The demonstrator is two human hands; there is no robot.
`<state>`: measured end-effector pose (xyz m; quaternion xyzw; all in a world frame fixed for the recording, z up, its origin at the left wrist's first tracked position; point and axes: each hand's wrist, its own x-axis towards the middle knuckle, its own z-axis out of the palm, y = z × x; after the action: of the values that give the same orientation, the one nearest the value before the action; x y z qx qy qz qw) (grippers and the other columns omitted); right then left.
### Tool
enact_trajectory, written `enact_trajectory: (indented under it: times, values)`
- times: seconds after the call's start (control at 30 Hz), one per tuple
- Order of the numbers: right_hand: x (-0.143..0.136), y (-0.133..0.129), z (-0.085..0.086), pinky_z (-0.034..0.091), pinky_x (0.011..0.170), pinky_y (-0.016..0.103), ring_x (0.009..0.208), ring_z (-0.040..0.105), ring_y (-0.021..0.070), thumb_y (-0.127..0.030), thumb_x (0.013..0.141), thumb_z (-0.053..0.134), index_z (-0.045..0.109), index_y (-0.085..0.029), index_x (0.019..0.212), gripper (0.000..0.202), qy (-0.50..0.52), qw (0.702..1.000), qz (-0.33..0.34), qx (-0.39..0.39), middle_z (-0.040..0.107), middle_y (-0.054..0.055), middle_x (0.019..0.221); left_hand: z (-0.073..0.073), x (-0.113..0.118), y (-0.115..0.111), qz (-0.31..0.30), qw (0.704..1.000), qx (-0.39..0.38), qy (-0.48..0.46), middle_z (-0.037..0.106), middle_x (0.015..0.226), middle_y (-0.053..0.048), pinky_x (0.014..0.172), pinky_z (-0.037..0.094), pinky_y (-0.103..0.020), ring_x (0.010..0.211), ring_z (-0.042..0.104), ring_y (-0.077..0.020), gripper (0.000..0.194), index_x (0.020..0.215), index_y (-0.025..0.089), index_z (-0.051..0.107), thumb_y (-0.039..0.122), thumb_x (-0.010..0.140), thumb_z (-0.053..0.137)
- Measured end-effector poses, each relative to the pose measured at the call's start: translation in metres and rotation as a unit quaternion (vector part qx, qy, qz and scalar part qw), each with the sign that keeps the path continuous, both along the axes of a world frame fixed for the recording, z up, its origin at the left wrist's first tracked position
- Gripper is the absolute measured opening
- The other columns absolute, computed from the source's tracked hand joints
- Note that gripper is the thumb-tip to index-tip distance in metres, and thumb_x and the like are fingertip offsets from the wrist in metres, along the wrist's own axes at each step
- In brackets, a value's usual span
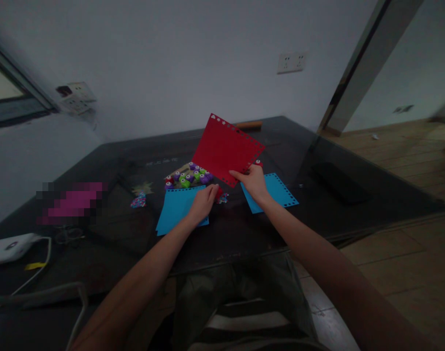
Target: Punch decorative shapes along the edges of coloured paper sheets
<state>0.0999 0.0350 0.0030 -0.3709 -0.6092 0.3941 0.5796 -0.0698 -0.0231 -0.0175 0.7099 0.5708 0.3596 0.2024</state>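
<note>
My right hand is closed on a corner of a sheet of red paper, which is tilted up above the table. Small punched shapes run along two of its edges. My left hand is closed around a small red craft punch, mostly hidden by the fingers. Beneath the left hand lie sheets of blue paper, with holes along the top edge. Another blue sheet, punched along its edges, lies under my right hand. Several purple, green and red craft punches sit grouped behind the left blue sheets.
Punched paper bits lie on the dark table, with more bits near my left hand. A black flat object is at right. At left are a pixelated magenta item and a white device with a cable.
</note>
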Motion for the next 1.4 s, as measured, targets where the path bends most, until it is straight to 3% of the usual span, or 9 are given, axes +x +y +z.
enact_trajectory:
  times: [0.2, 0.47, 0.73, 0.97, 1.17, 1.3, 1.4]
  values:
    - [0.001, -0.003, 0.004, 0.054, 0.079, 0.039, 0.084, 0.067, 0.0249, -0.028, 0.066, 0.072, 0.07, -0.015, 0.085, 0.022, -0.006, 1.0, 0.001, -0.003, 0.073, 0.009, 0.091, 0.003, 0.003, -0.005, -0.005, 0.99, 0.029, 0.138, 0.06, 0.07, -0.003, 0.059, 0.031, -0.027, 0.066, 0.056, -0.02, 0.039, 0.08, 0.022, 0.053, 0.045, 0.095, 0.025]
    - [0.0, -0.001, 0.002, 0.054, 0.075, 0.038, 0.081, 0.068, 0.0248, -0.026, 0.067, 0.072, 0.07, -0.015, 0.084, 0.02, 0.0, 1.0, -0.001, -0.005, 0.072, 0.01, 0.09, 0.008, 0.002, -0.007, 0.002, 0.976, 0.057, 0.209, 0.061, 0.073, -0.006, 0.061, 0.033, -0.028, 0.07, 0.057, -0.0212, 0.043, 0.081, 0.021, 0.056, 0.044, 0.096, 0.023]
    - [0.0, -0.001, 0.002, 0.054, 0.078, 0.036, 0.083, 0.067, 0.0227, -0.022, 0.067, 0.072, 0.07, -0.014, 0.087, 0.022, -0.005, 1.0, 0.005, -0.003, 0.072, 0.009, 0.093, 0.014, 0.01, -0.011, 0.002, 0.94, 0.068, 0.334, 0.062, 0.079, -0.007, 0.07, 0.037, -0.03, 0.078, 0.058, -0.0215, 0.041, 0.094, 0.018, 0.058, 0.04, 0.097, 0.024]
    - [0.0, -0.003, 0.005, 0.053, 0.078, 0.036, 0.084, 0.067, 0.0229, -0.025, 0.067, 0.072, 0.07, -0.014, 0.087, 0.023, 0.0, 1.0, 0.01, -0.007, 0.072, 0.009, 0.093, 0.017, 0.011, -0.012, 0.013, 0.931, 0.084, 0.354, 0.063, 0.079, -0.006, 0.07, 0.037, -0.03, 0.078, 0.059, -0.0208, 0.041, 0.093, 0.018, 0.058, 0.039, 0.097, 0.024]
    - [0.0, -0.001, 0.002, 0.053, 0.079, 0.038, 0.087, 0.066, 0.0241, -0.036, 0.065, 0.073, 0.07, -0.014, 0.088, 0.032, 0.004, 1.0, 0.012, 0.001, 0.072, 0.009, 0.094, 0.017, 0.007, -0.012, 0.022, 0.961, 0.08, 0.264, 0.062, 0.079, -0.006, 0.068, 0.038, -0.029, 0.076, 0.058, -0.0203, 0.039, 0.086, 0.017, 0.057, 0.038, 0.097, 0.026]
    - [0.001, 0.0, 0.0, 0.053, 0.077, 0.039, 0.081, 0.066, 0.0233, -0.041, 0.068, 0.071, 0.069, -0.015, 0.083, 0.03, 0.008, 1.0, 0.01, 0.005, 0.072, 0.008, 0.086, 0.014, 0.003, -0.009, 0.014, 0.995, 0.053, 0.087, 0.062, 0.077, -0.004, 0.065, 0.039, -0.027, 0.073, 0.058, -0.0179, 0.037, 0.084, 0.019, 0.057, 0.04, 0.096, 0.029]
    - [0.002, 0.003, -0.002, 0.052, 0.073, 0.037, 0.078, 0.065, 0.0234, -0.045, 0.07, 0.068, 0.067, -0.016, 0.074, 0.029, 0.009, 1.0, -0.005, -0.009, 0.07, 0.007, 0.077, 0.011, 0.003, -0.007, 0.012, 0.997, 0.017, -0.074, 0.063, 0.077, -0.003, 0.064, 0.04, -0.026, 0.07, 0.057, -0.017, 0.036, 0.086, 0.019, 0.06, 0.042, 0.094, 0.033]
